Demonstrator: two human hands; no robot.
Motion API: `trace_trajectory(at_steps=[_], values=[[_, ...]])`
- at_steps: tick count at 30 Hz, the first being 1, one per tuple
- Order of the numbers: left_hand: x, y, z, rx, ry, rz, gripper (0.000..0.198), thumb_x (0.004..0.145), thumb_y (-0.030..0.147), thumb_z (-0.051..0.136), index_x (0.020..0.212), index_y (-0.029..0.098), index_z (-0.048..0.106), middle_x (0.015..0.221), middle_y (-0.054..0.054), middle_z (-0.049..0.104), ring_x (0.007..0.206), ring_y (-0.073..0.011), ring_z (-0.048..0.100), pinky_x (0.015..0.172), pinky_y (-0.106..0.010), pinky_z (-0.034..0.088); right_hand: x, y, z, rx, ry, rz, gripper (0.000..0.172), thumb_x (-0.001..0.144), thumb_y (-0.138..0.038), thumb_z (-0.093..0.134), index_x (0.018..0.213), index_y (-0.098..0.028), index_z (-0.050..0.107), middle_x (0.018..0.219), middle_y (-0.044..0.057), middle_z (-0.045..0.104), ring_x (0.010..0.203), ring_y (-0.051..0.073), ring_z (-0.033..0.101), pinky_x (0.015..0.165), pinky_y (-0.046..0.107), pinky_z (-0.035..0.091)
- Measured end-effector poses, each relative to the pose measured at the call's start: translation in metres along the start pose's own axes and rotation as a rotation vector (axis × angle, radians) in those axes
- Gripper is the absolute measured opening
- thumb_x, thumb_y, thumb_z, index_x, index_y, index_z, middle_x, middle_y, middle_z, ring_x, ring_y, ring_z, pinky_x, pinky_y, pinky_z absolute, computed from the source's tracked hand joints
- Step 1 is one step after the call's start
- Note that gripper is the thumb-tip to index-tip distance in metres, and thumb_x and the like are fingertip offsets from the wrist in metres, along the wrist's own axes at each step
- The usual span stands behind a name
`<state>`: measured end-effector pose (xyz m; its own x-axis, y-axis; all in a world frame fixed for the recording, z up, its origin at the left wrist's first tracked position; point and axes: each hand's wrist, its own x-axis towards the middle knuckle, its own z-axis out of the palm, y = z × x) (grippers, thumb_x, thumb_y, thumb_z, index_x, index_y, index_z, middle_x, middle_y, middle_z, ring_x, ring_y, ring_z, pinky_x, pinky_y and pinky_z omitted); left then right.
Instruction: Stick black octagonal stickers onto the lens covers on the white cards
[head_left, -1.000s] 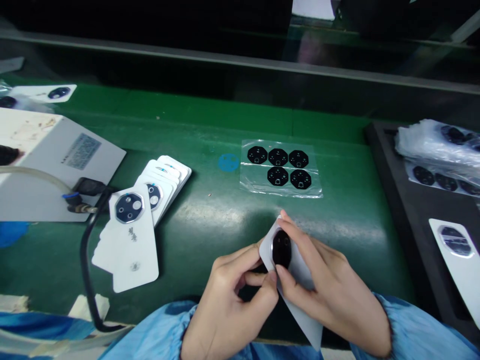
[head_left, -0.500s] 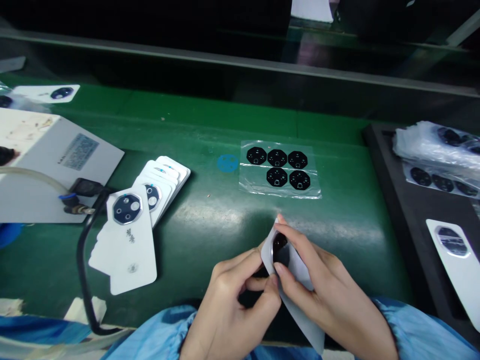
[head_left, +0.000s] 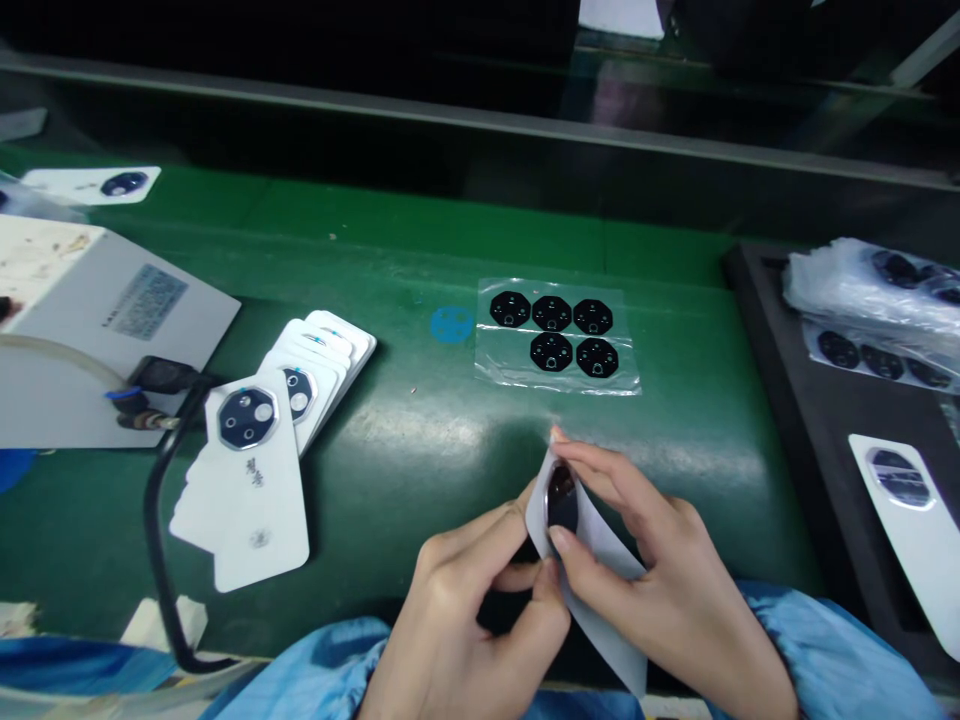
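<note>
Both hands hold one white phone back cover (head_left: 600, 590), tilted on edge near the front of the bench. My left hand (head_left: 472, 600) pinches its left edge between thumb and fingers. My right hand (head_left: 645, 560) grips the upper edge with its fingertips, the thumb pressing by the dark octagonal camera piece (head_left: 562, 497) on the cover. Beyond the hands lies a clear sheet (head_left: 510, 370) bearing several black octagonal stickers (head_left: 551, 352); one spot in its lower row is bare. A round blue film (head_left: 451, 324) lies beside the sheet.
Left, several finished-looking white covers (head_left: 259, 510) lie fanned in a stack, near a black cable (head_left: 154, 520) and a white box (head_left: 67, 340). Right, a black tray (head_left: 802, 440) carries bagged stickers (head_left: 862, 285) and another white cover (head_left: 911, 540). A dark ledge (head_left: 450, 140) runs behind.
My right hand's fingers have shifted slightly along the cover's upper edge, showing more of the dark camera piece. Both hands keep their hold; the view has moved a little.
</note>
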<state>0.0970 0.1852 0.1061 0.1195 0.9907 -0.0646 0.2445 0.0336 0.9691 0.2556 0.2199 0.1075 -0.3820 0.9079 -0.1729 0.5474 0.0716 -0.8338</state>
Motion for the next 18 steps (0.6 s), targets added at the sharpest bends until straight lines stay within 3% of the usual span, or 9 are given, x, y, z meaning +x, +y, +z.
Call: trace_trajectory(at_steps=[8, 13, 18], values=[[0.002, 0.000, 0.002, 0.049, 0.016, 0.045, 0.014, 0.078, 0.005, 0.052, 0.071, 0.015, 0.057, 0.066, 0.002, 0.057, 0.056, -0.0061, 0.051, 0.053, -0.012, 0.049, -0.002, 0.001, 0.003, -0.066, 0.063, -0.048, 0.053, 0.081, -0.022, 0.057, 0.131, -0.033, 0.042, 0.132, -0.005, 0.057, 0.110, 0.016, 0.062, 0.094, 0.026, 0.052], [0.001, -0.001, 0.000, 0.017, -0.007, 0.006, 0.021, 0.077, 0.004, 0.052, 0.088, 0.016, 0.065, 0.066, 0.004, 0.057, 0.056, -0.0058, 0.052, 0.051, -0.011, 0.048, 0.002, 0.003, -0.007, -0.115, -0.042, -0.018, 0.053, 0.086, -0.031, 0.057, 0.135, -0.035, 0.039, 0.136, -0.004, 0.054, 0.116, 0.020, 0.058, 0.095, 0.036, 0.052], [-0.002, -0.001, -0.002, 0.042, -0.025, 0.014, 0.030, 0.076, 0.003, 0.052, 0.099, 0.016, 0.067, 0.068, 0.003, 0.058, 0.055, -0.0052, 0.052, 0.051, -0.011, 0.049, 0.008, 0.006, -0.012, 0.086, -0.131, 0.057, 0.051, 0.085, -0.031, 0.063, 0.132, -0.037, 0.043, 0.125, -0.006, 0.062, 0.118, 0.018, 0.056, 0.101, 0.035, 0.048]])
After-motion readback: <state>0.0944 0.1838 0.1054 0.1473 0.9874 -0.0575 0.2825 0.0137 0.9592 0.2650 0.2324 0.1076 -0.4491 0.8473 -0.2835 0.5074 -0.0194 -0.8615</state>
